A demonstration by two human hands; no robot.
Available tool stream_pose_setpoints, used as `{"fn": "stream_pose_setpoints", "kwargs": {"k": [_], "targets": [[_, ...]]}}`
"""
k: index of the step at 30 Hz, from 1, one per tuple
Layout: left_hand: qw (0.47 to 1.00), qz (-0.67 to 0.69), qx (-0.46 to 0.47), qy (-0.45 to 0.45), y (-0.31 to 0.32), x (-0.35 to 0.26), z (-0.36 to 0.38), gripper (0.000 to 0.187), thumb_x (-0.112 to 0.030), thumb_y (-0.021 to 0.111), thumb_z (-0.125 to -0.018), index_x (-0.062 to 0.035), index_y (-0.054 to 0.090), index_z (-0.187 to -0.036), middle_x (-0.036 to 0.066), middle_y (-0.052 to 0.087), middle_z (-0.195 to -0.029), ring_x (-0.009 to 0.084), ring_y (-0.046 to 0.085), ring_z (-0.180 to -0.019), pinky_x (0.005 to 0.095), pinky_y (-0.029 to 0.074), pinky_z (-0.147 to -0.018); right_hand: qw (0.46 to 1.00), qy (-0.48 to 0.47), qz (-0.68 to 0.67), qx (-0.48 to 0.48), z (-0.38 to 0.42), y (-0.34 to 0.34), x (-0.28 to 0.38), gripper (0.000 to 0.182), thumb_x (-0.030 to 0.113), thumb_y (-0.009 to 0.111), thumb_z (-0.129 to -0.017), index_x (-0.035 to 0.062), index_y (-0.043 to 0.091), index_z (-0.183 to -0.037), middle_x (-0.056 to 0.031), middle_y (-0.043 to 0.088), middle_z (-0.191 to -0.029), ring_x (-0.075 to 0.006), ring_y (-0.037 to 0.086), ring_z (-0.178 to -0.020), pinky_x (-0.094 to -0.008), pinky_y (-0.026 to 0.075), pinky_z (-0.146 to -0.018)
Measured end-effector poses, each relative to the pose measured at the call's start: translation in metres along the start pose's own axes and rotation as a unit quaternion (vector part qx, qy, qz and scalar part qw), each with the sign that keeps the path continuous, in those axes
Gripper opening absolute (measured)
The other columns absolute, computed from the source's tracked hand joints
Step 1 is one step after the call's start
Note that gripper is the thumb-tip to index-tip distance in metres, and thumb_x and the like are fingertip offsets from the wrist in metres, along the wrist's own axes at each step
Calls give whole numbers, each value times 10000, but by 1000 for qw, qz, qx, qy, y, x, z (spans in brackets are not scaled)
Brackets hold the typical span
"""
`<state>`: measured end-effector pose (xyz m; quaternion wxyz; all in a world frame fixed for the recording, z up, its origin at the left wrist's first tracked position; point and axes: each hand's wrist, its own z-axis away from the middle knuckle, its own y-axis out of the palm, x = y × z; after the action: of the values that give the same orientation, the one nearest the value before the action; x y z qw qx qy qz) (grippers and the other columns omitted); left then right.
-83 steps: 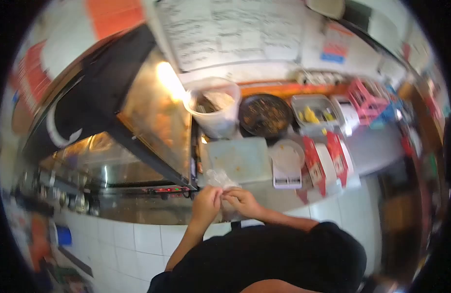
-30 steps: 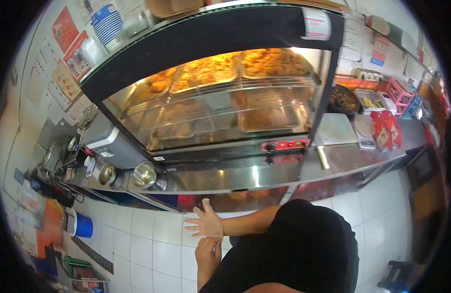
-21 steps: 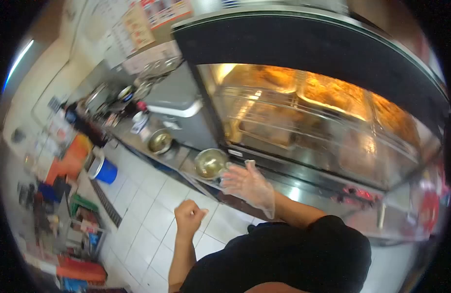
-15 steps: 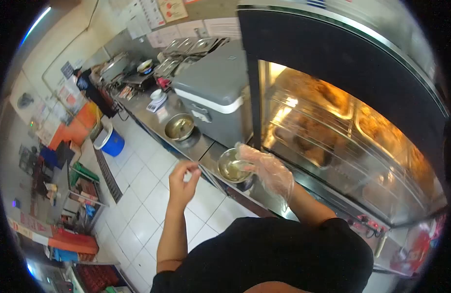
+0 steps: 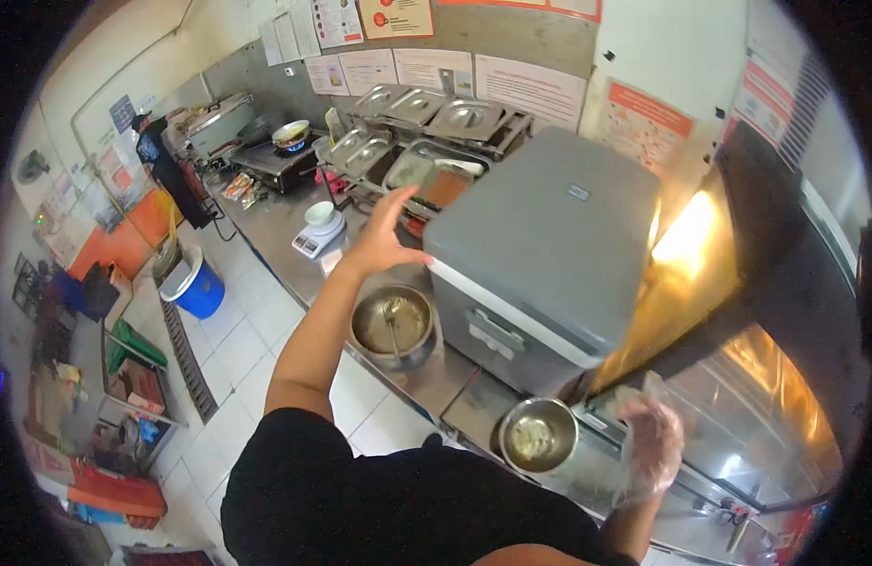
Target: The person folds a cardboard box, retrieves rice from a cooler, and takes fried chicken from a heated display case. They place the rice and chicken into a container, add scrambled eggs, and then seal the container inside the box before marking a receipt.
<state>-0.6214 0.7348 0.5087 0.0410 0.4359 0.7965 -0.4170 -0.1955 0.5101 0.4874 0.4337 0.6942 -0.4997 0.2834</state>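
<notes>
Right hand [image 5: 651, 443] in thin clear plastic glove; bowl [image 5: 538, 436] at its nine o'clock glossy metal; cooler box [image 5: 549, 255] matt grey plastic

Your single head camera looks steeply down through a fisheye lens, close over your shoulders at bottom, the counter [image 5: 294, 226] running from upper left to lower right.

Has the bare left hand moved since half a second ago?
Yes. The left hand was low, beside the small steel bowl; now it reaches up past the larger bowl to the grey cooler's left corner.
</notes>
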Motion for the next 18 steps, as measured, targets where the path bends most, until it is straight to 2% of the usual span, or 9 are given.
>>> {"fn": "stream_pose_setpoints", "kwargs": {"k": [2,3,6,11,13,14,16,17,18], "targets": [[996,5,42,76,-3,12,-18,1051,-408,837,-466,-63,323,-1315,135,341,-1338,312,307,-1249,399,253,-1027,998,-19,17,-64,4,27,0,531,457,480,-849,2,516,-1118,-155,561,-1102,-287,578,-891,-423,463,-813],[993,30,54,99,-4,13,-24,1073,-417,835,-464,-62,301,-1324,129,327,-1351,309,298,-1255,405,248,-1031,987,-18,37,-158,9,41,-7,543,486,441,-857,-6,535,-1066,-140,594,-898,-271,580,-845,-402,459,-788],[981,86,40,169,0,22,-33,1067,-436,827,-473,-60,302,-1323,131,312,-1366,319,294,-1256,420,236,-1034,989,-62,39,-132,13,71,-13,511,422,444,-875,-8,509,-1143,-146,579,-1025,-256,563,-903,-384,470,-789],[952,113,-39,283,-1,27,-52,990,-443,807,-503,-101,339,-1305,134,339,-1354,322,333,-1229,450,251,-1005,978,-54,131,-152,-7,121,-14,495,422,423,-888,-7,538,-1106,-136,586,-894,-243,567,-804,-358,476,-698],[929,136,-108,328,-2,19,-67,919,-457,795,-515,-128,384,-1269,127,397,-1314,310,396,-1179,441,299,-960,972,-78,184,-124,-17,139,-13,499,470,411,-882,12,540,-1033,-113,561,-803,-231,562,-720,-381,459,-768],[918,137,-145,344,-5,9,-78,858,-456,793,-514,-122,443,-1223,125,432,-1282,314,425,-1150,429,328,-939,971,-100,189,-104,-19,139,-19,503,473,444,-870,9,545,-1036,-122,579,-833,-241,584,-739,-401,459,-796],[900,159,-141,381,-18,-21,-108,665,-397,785,-557,-125,544,-1114,119,473,-1247,295,456,-1131,402,361,-927,986,-49,159,-24,-32,154,-15,513,474,527,-823,6,587,-1026,-164,620,-905,-255,608,-819,-432,458,-796],[888,162,-134,408,-24,-40,-124,589,-355,791,-570,-115,586,-1068,125,497,-1225,279,467,-1130,383,374,-934,980,-36,194,-16,-42,176,-13,513,449,575,-789,-11,598,-1015,-166,637,-869,-249,607,-829,-385,466,-784],[877,163,-121,436,-26,-60,-140,488,-334,778,-592,-111,618,-995,118,530,-1182,256,508,-1081,354,407,-895,928,-47,368,17,-45,169,-16,496,416,616,-757,-14,606,-1005,-167,647,-860,-267,614,-838,-361,466,-790]]}}
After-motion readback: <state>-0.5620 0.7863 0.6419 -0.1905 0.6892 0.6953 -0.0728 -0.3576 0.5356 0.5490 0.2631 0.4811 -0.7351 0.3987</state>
